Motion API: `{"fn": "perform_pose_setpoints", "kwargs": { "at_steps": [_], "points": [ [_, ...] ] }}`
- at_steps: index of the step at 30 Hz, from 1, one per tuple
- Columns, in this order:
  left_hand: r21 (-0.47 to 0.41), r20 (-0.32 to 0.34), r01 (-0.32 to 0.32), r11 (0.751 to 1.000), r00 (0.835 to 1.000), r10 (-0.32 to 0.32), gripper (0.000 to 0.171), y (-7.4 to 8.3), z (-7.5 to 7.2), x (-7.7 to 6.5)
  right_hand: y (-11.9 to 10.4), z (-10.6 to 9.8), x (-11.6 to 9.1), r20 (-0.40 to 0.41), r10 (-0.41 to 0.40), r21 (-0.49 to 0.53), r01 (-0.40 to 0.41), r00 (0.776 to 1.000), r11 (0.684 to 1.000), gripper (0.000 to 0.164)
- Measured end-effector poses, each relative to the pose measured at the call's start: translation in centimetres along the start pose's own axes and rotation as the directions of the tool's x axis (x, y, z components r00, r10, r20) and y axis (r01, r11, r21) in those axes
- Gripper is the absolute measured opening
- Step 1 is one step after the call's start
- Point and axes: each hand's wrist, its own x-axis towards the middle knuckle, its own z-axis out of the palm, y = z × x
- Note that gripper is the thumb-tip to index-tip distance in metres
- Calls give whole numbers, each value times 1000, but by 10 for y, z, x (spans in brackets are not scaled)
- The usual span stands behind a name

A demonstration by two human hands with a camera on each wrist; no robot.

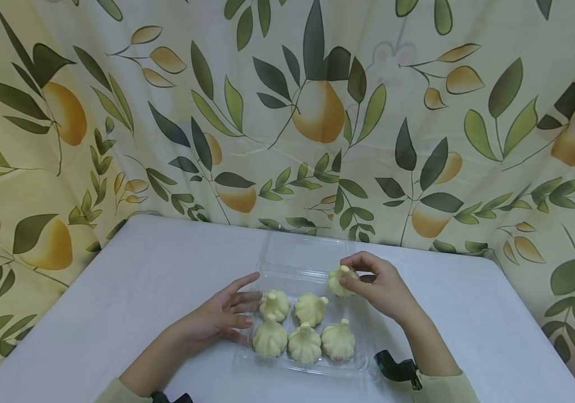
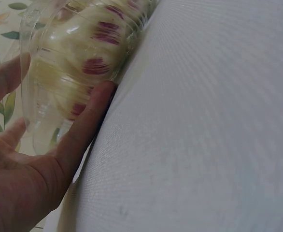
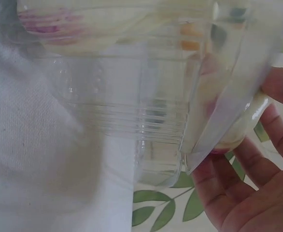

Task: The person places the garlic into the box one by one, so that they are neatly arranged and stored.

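A clear plastic box [image 1: 317,368] stands on the table in the head view, with several pale garlic bulbs [image 1: 304,343] in its compartments. Over the box's back right corner, my right hand [image 1: 385,288] pinches another garlic bulb [image 1: 341,281] between thumb and fingers. That bulb shows behind the clear plastic wall in the right wrist view, purple-marked low down. My left hand [image 1: 214,319] rests against the box's left side with its fingers spread. The left wrist view shows a fingertip [image 2: 105,89] at the box's lower edge and purple streaks on the bulbs inside.
The box's clear lid [image 1: 307,254] lies folded back toward the rear. A white cloth [image 1: 166,252] covers the table, and a curtain [image 1: 287,168] printed with fruit and leaves hangs behind it. A black device [image 1: 395,366] sits by my right wrist.
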Motion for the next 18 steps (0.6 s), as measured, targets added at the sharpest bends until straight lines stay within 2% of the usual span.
{"fn": "perform_pose_setpoints", "kwargs": {
  "at_steps": [18],
  "points": [
    [-1, -3, 1, 1000, 1000, -1, 86, 1, 1, -1, -1, 2, 1, 38, -1, 22, 1, 999, 1000, 25]
  ]
}}
